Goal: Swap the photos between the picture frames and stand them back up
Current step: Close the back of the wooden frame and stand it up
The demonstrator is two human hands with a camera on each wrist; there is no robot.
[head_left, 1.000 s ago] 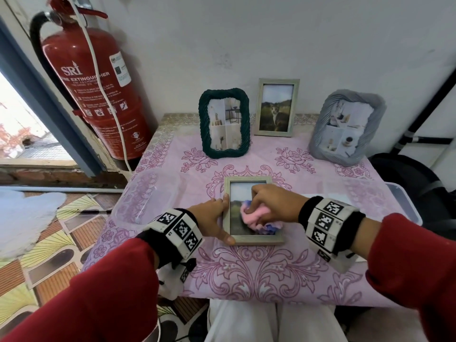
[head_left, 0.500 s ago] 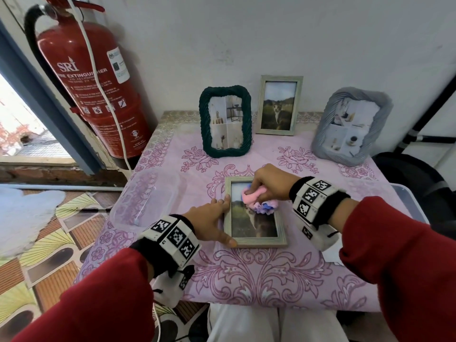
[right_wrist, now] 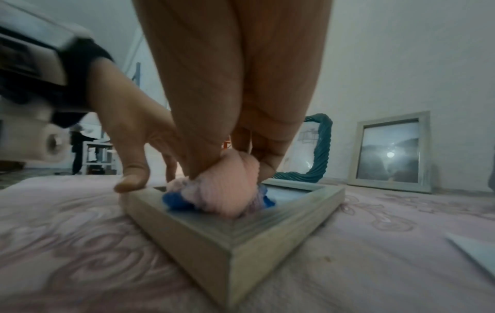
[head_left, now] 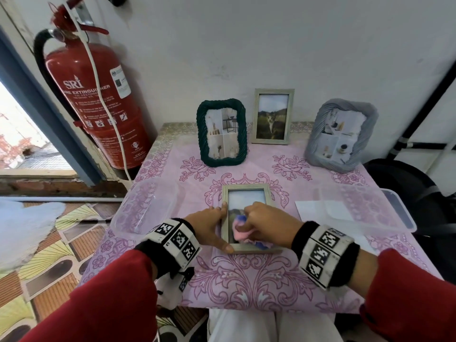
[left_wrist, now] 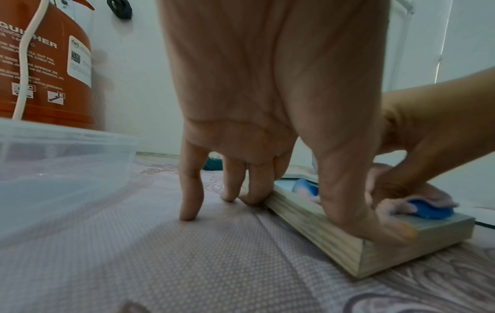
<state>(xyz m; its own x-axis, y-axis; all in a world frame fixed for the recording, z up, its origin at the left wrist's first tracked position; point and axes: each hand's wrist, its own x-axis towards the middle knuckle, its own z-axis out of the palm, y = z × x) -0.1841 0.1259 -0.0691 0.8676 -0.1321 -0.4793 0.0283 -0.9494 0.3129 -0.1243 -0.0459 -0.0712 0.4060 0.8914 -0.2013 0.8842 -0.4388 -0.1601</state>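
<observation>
A pale grey-green wooden picture frame [head_left: 246, 218] lies flat, glass up, near the front middle of the table under a pink floral tablecloth [head_left: 246, 287]. The left hand [head_left: 209, 227] braces the frame's left edge: its thumb [left_wrist: 375, 224] lies along the near corner of the rim, while the straight fingers [left_wrist: 190, 190] stand with their tips on the cloth just beside the frame; it holds nothing. The right hand [head_left: 269, 224] reaches in from the right, palm down, with fingers bunched tightly round a crumpled pink and blue cloth [right_wrist: 227, 190], pressing it onto the lower part of the glass.

At the back, 3 frames stand upright: a dark green rope-wrapped frame [head_left: 222, 134], a second pale wooden frame with a cat photo [head_left: 272, 117] and a grey yarn-wrapped frame [head_left: 341, 134].

The red fire extinguisher [head_left: 93, 102] to the left reads "SRI" and "FIRE EXTINGUISHER"; its smaller print is illegible.
</observation>
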